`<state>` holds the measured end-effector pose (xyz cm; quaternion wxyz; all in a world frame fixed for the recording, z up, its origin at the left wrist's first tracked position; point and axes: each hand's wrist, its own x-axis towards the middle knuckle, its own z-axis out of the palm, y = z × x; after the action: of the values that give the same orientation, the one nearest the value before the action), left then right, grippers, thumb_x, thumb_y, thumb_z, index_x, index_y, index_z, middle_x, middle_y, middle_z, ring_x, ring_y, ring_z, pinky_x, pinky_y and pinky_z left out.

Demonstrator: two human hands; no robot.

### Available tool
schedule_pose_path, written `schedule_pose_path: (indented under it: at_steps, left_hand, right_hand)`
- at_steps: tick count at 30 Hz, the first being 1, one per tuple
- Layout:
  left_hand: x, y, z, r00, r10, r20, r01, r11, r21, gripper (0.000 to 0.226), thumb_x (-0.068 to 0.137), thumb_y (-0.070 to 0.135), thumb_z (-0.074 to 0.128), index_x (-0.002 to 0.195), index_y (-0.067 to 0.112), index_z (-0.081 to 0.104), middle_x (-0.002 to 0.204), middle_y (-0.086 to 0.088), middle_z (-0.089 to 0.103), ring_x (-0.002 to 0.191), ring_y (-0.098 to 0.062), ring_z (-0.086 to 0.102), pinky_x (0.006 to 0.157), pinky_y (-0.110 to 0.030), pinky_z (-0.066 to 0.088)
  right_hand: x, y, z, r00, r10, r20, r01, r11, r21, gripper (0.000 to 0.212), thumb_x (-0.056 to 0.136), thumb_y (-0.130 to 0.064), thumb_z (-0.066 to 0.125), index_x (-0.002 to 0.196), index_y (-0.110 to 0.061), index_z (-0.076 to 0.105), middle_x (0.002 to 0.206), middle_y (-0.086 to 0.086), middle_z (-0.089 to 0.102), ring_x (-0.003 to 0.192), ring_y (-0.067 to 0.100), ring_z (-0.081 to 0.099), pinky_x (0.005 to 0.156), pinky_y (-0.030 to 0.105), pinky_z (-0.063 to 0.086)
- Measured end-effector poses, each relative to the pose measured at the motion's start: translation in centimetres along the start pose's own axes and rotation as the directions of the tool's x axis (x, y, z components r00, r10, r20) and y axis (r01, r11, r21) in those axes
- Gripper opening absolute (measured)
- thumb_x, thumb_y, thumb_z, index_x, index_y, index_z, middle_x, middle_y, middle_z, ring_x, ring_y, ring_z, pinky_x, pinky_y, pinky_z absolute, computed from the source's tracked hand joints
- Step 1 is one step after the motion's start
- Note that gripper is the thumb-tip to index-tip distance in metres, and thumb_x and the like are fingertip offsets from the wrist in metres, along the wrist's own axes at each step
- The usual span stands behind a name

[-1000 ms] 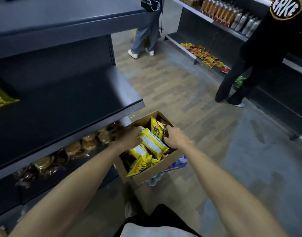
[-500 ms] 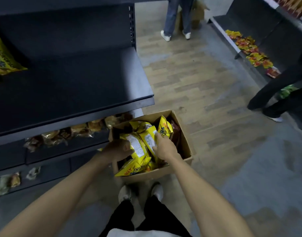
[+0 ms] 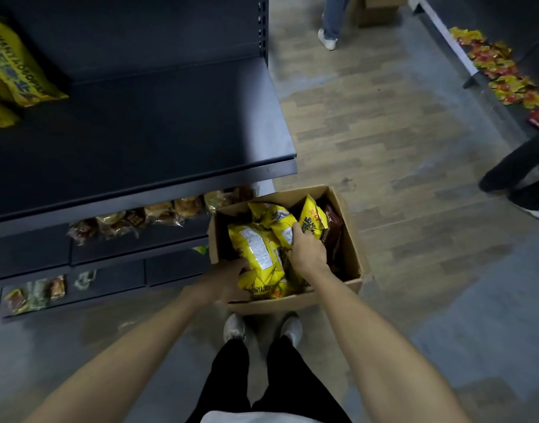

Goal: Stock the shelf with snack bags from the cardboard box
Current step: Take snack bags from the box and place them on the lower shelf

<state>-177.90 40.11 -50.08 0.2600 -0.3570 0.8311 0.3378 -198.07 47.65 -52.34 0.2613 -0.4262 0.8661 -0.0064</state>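
An open cardboard box (image 3: 350, 242) sits on the floor by my feet, holding several yellow snack bags (image 3: 259, 248) and a brown bag (image 3: 334, 227) at its right side. My left hand (image 3: 228, 277) reaches into the box's near left corner and grips the lower edge of a yellow bag; its fingertips are hidden under the bag. My right hand (image 3: 306, 251) is in the middle of the box, its fingers curled round another yellow bag (image 3: 285, 228). The dark shelf (image 3: 158, 132) at the left carries yellow snack bags (image 3: 16, 65) at its far left end.
Lower shelves (image 3: 109, 248) under the dark one hold wrapped pastries (image 3: 146, 215). Across the aisle a low shelf (image 3: 463, 59) carries red and yellow packets (image 3: 500, 71). One person's legs (image 3: 515, 175) stand at the right, another's (image 3: 331, 22) at the top by a box.
The view has tilted further down toward the box and my feet. Both hands have sunk deeper among the yellow bags, the left one sliding under a bag's lower edge.
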Motion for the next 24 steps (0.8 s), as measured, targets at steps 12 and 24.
schedule_pose_path:
  at_steps: [12, 24]
  left_hand:
    - [0.2, 2.0, -9.9, 0.993, 0.075, -0.086, -0.075, 0.997, 0.009, 0.063, 0.077, 0.037, 0.079, 0.133, 0.021, 0.055, 0.129, 0.001, 0.054, 0.117, -0.019, 0.053, 0.088, -0.026, 0.044]
    - [6.0, 3.8, -5.6, 0.810, -0.359, -0.463, 0.063, 0.839, -0.541, 0.072, 0.081, 0.037, 0.070, 0.141, 0.013, 0.038, 0.134, -0.017, 0.056, 0.123, -0.038, 0.048, 0.099, -0.044, 0.040]
  right_hand:
    - [0.9, 2.7, -6.5, 0.998, -0.047, 0.033, 0.033, 0.942, 0.335, 0.053, 0.085, -0.026, 0.067, 0.132, -0.018, 0.044, 0.118, 0.016, 0.062, 0.110, 0.037, 0.057, 0.078, 0.035, 0.044]
    - [0.7, 3.4, -6.2, 0.980, -0.007, 0.199, -0.124, 0.759, 0.639, 0.074, 0.090, -0.022, 0.070, 0.151, -0.019, 0.030, 0.152, 0.003, 0.036, 0.136, 0.024, 0.039, 0.096, 0.028, 0.039]
